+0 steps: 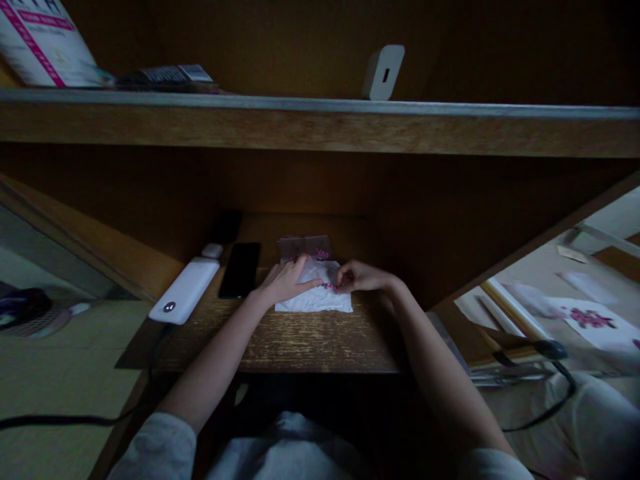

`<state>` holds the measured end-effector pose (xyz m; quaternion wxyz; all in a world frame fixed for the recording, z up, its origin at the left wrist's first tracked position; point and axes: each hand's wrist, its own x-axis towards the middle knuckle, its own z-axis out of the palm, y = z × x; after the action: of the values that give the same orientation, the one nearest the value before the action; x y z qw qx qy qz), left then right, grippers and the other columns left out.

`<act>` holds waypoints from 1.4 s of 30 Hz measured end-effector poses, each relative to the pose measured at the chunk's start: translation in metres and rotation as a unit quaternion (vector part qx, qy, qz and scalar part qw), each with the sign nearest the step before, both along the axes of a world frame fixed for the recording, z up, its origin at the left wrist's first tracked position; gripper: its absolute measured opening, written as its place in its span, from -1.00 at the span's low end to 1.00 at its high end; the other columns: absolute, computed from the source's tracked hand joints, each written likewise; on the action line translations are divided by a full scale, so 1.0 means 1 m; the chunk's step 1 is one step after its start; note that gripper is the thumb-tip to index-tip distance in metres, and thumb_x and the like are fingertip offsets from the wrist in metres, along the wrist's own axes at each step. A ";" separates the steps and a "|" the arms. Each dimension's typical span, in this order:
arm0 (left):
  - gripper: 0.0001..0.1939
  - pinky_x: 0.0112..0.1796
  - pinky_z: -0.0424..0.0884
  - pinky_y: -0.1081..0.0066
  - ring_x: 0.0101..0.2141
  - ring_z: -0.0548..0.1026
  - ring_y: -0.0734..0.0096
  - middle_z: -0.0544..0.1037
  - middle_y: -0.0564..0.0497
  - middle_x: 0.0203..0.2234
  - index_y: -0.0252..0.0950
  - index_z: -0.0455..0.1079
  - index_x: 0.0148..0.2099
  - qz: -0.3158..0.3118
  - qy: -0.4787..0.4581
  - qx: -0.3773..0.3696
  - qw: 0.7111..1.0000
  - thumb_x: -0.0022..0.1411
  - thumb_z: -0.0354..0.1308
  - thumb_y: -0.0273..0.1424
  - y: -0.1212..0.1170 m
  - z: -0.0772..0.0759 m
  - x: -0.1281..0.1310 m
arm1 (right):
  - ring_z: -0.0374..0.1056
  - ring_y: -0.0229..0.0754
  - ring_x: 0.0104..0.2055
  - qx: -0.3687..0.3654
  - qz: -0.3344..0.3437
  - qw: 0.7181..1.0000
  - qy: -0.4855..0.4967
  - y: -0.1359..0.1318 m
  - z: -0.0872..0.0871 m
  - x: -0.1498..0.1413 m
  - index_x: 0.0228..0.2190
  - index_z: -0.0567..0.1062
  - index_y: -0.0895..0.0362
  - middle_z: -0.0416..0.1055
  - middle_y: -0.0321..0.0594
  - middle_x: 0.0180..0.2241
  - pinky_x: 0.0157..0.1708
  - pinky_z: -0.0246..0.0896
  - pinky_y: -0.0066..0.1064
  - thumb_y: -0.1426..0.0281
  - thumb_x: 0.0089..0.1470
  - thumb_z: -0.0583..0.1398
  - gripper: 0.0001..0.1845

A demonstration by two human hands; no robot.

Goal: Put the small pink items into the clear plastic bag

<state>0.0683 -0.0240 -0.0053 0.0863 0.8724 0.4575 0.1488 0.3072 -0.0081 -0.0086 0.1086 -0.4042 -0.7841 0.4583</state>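
A crumpled white tissue [313,303] lies on the wooden desk under both hands. Across it runs a short row of small pink and dark beads [329,286]. My left hand [287,281] rests over the tissue's left part, fingers apart, its thumb stretched toward the left end of the row. At the right end, the thumb and forefinger of my right hand [363,276] are pinched together on the row of beads; the exact grip is too small to make out. Behind the hands lies a clear plastic bag [300,245] with a cluster of pink beads [323,254] showing.
Left of the hands are a black phone [240,269] and a white power bank [185,291] with a dark cable. A shelf [320,127] crosses above, carrying a white charger plug [384,73] and a white container [47,43]. Side panels enclose the desk space.
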 end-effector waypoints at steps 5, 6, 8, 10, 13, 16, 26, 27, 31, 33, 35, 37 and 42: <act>-0.41 -0.38 0.33 0.34 -0.37 0.49 0.24 0.46 -0.06 -0.34 -0.25 0.15 0.00 -0.006 -0.003 0.004 1.000 0.12 -0.12 0.10 -0.001 0.000 0.001 | 0.20 -0.33 -0.50 -0.003 0.000 1.000 -0.007 0.001 -0.002 0.002 -0.50 0.50 0.21 0.37 -0.31 -0.55 -0.47 0.03 -0.48 0.23 -0.20 0.28 -0.72; -0.41 -0.39 0.33 0.33 -0.38 0.49 0.23 0.46 -0.06 -0.35 -0.25 0.16 -0.01 -0.008 -0.001 0.005 1.000 0.13 -0.12 0.10 -0.002 0.001 0.001 | 0.20 -0.33 -0.50 -0.005 0.001 1.000 -0.007 0.001 -0.002 0.002 -0.49 0.51 0.21 0.38 -0.31 -0.55 -0.47 0.03 -0.48 0.23 -0.19 0.28 -0.72; -0.41 -0.40 0.33 0.32 -0.38 0.49 0.19 0.47 -0.08 -0.36 -0.26 0.16 -0.03 -0.011 0.011 0.001 1.000 0.13 -0.15 0.12 -0.003 0.001 0.000 | 0.20 -0.33 -0.50 -0.011 0.001 1.000 -0.003 0.001 -0.001 0.002 -0.49 0.51 0.21 0.38 -0.30 -0.54 -0.47 0.03 -0.48 0.21 -0.19 0.28 -0.71; -0.39 -0.42 0.33 0.32 -0.36 0.50 0.14 0.48 -0.11 -0.35 -0.26 0.16 -0.04 -0.015 0.025 -0.011 1.000 0.13 -0.18 0.14 -0.003 0.001 0.000 | 0.20 -0.33 -0.50 -0.017 -0.004 1.000 0.002 -0.001 0.002 0.001 -0.51 0.51 0.21 0.37 -0.30 -0.55 -0.47 0.03 -0.48 0.19 -0.19 0.28 -0.69; -0.38 -0.41 0.33 0.31 -0.33 0.50 0.10 0.49 -0.15 -0.30 -0.26 0.15 -0.03 -0.023 0.033 -0.034 0.999 0.13 -0.20 0.15 -0.003 0.000 0.000 | 0.21 -0.32 -0.48 -0.023 -0.023 0.999 0.031 -0.004 0.010 -0.001 -0.49 0.50 0.20 0.38 -0.30 -0.53 -0.45 0.05 -0.47 0.20 -0.20 0.28 -0.71; -0.35 -0.40 0.33 0.29 -0.32 0.50 0.07 0.50 -0.19 -0.29 -0.27 0.14 -0.02 -0.023 0.026 -0.043 0.998 0.11 -0.20 0.16 -0.003 0.000 0.000 | 0.22 -0.31 -0.47 -0.001 -0.065 0.995 0.075 -0.006 0.016 -0.005 -0.48 0.49 0.20 0.37 -0.29 -0.52 -0.44 0.06 -0.46 0.24 -0.18 0.27 -0.74; -0.41 -0.36 0.34 0.33 -0.28 0.50 0.15 0.50 -0.15 -0.28 -0.26 0.13 -0.04 -0.034 0.009 -0.043 0.998 0.14 -0.17 0.13 -0.002 -0.004 -0.002 | 0.25 -0.28 -0.44 0.079 -0.085 0.980 0.163 -0.012 0.006 -0.033 -0.39 0.48 0.20 0.40 -0.21 -0.44 -0.43 0.13 -0.45 0.16 -0.04 0.19 -0.66; -0.40 -0.36 0.34 0.33 -0.28 0.50 0.15 0.50 -0.15 -0.28 -0.26 0.13 -0.03 -0.032 0.012 -0.044 0.998 0.14 -0.18 0.13 -0.002 -0.004 -0.001 | 0.25 -0.28 -0.43 0.081 -0.080 0.980 0.164 -0.011 0.006 -0.032 -0.38 0.47 0.20 0.40 -0.21 -0.43 -0.42 0.14 -0.45 0.16 -0.03 0.19 -0.67; -0.35 -0.39 0.32 0.31 -0.29 0.49 0.09 0.49 -0.18 -0.27 -0.29 0.13 -0.02 -0.019 0.035 -0.050 0.998 0.12 -0.21 0.15 -0.003 -0.002 0.000 | 0.24 -0.29 -0.43 0.099 -0.089 0.981 0.141 -0.004 0.003 -0.017 -0.37 0.47 0.19 0.38 -0.23 -0.44 -0.44 0.11 -0.48 0.22 -0.04 0.19 -0.72; -0.33 -0.40 0.32 0.31 -0.31 0.49 0.09 0.49 -0.19 -0.27 -0.30 0.13 -0.01 -0.019 0.037 -0.054 0.998 0.11 -0.22 0.16 -0.003 0.000 0.001 | 0.21 -0.31 -0.46 0.085 -0.080 0.987 0.110 0.000 0.002 -0.007 -0.38 0.47 0.20 0.35 -0.26 -0.48 -0.46 0.08 -0.48 0.25 -0.07 0.21 -0.74; -0.32 -0.40 0.31 0.32 -0.32 0.48 0.11 0.48 -0.18 -0.27 -0.30 0.13 0.00 -0.020 0.029 -0.060 0.998 0.11 -0.21 0.16 -0.004 0.001 0.001 | 0.21 -0.31 -0.47 0.070 -0.071 0.992 0.079 0.003 0.002 0.001 -0.42 0.47 0.20 0.35 -0.27 -0.50 -0.45 0.08 -0.47 0.28 -0.09 0.22 -0.77; -0.33 -0.38 0.31 0.32 -0.31 0.48 0.13 0.48 -0.18 -0.26 -0.30 0.14 0.00 -0.022 0.017 -0.064 0.998 0.12 -0.20 0.15 -0.004 0.002 0.001 | 0.23 -0.30 -0.45 0.051 -0.063 0.995 0.057 0.004 0.003 0.004 -0.45 0.47 0.20 0.37 -0.27 -0.49 -0.42 0.09 -0.46 0.29 -0.12 0.23 -0.79; -0.35 -0.36 0.32 0.31 -0.29 0.48 0.11 0.48 -0.20 -0.25 -0.30 0.14 0.02 -0.024 -0.001 -0.069 0.997 0.12 -0.16 0.13 -0.003 -0.001 0.000 | 0.20 -0.32 -0.48 -0.003 -0.024 1.000 0.019 0.000 0.005 0.004 -0.47 0.47 0.20 0.35 -0.29 -0.52 -0.47 0.04 -0.48 0.23 -0.17 0.27 -0.73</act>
<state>0.0684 -0.0270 -0.0060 0.1501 0.8749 0.4458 0.1154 0.3108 -0.0081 -0.0038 0.1339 -0.4145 -0.7705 0.4654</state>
